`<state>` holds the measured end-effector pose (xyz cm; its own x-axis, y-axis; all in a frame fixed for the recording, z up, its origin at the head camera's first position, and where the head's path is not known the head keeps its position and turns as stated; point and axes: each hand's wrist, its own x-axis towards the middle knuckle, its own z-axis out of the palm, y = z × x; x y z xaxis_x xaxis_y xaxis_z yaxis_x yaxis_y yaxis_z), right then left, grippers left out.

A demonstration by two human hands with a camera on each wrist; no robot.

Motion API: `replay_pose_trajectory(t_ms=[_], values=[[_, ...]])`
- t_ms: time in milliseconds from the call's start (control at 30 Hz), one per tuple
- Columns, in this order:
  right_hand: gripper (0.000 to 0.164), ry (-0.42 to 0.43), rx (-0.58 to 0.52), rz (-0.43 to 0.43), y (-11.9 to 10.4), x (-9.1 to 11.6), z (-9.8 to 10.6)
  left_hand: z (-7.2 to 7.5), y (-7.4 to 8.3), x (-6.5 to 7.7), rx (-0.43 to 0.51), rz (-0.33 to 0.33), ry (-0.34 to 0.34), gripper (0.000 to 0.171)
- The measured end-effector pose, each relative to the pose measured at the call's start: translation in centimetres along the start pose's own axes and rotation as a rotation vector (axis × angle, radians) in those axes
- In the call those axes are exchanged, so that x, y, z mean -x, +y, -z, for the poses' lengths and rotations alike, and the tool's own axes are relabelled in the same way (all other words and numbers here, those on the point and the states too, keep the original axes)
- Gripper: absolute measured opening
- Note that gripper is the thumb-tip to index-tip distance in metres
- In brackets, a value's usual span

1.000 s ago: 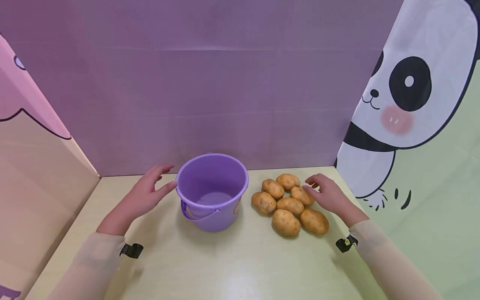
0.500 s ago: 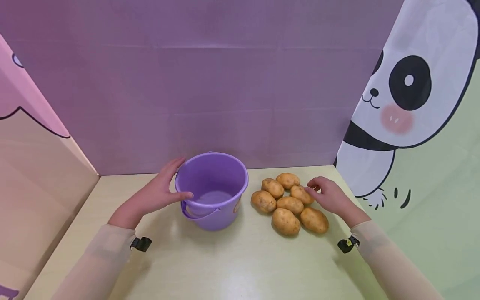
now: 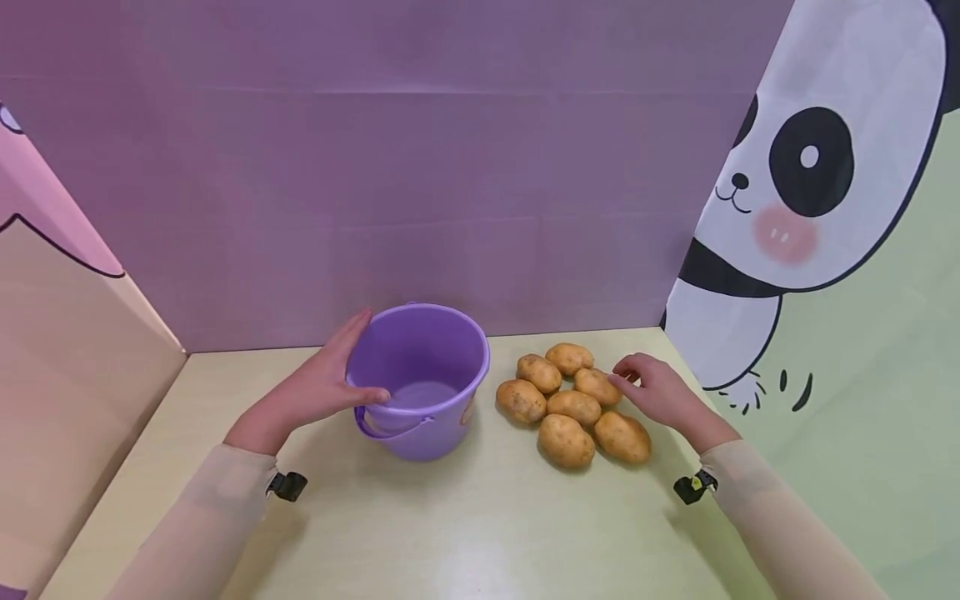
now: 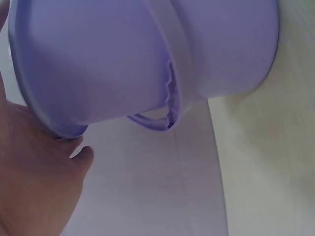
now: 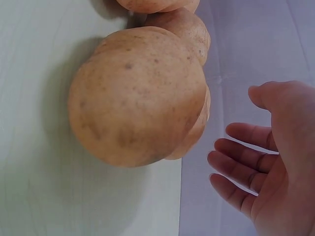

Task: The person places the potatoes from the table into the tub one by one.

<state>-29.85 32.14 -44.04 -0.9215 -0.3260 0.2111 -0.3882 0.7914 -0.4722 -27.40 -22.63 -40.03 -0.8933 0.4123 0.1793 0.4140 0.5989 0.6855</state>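
Note:
A purple bucket (image 3: 427, 433) stands upright on the table, its handle (image 3: 393, 432) hanging down at the front left. At its left rim, my left hand (image 3: 318, 387) holds on, thumb across the near rim and fingers along the far side. The left wrist view shows that hand (image 4: 39, 172) right at the bucket's rim. Several potatoes lie clustered right of the bucket. Beside the rightmost rear potato (image 3: 596, 386), my right hand (image 3: 663, 396) hovers with loosely bent fingers and nothing in it. In the right wrist view a large potato (image 5: 138, 98) is nearest the camera.
The pale wooden table (image 3: 420, 533) extends toward me in front of the bucket and potatoes. Close behind them is a purple backdrop (image 3: 450, 183). A panda-printed sheet (image 3: 810, 183) borders the right side, and a pink and beige sheet (image 3: 67, 317) the left.
My left hand has moved right from beside the bucket onto its rim. The right hand has barely shifted and still hovers by the potatoes. The head view has turned slightly.

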Motion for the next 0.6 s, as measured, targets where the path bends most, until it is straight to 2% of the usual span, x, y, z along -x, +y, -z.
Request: replay_pose_trajectory(t_ms=[233, 600], values=[[0.016, 0.004, -0.014, 0.013, 0.1, 0.0, -0.5, -1.0, -0.6, -0.1, -0.068, -0.016, 0.041, 0.132], [0.018, -0.017, -0.057, 0.025, 0.5, 1.0, -1.0, -1.1, -0.6, -0.1, -0.169, -0.029, 0.06, 0.125]])
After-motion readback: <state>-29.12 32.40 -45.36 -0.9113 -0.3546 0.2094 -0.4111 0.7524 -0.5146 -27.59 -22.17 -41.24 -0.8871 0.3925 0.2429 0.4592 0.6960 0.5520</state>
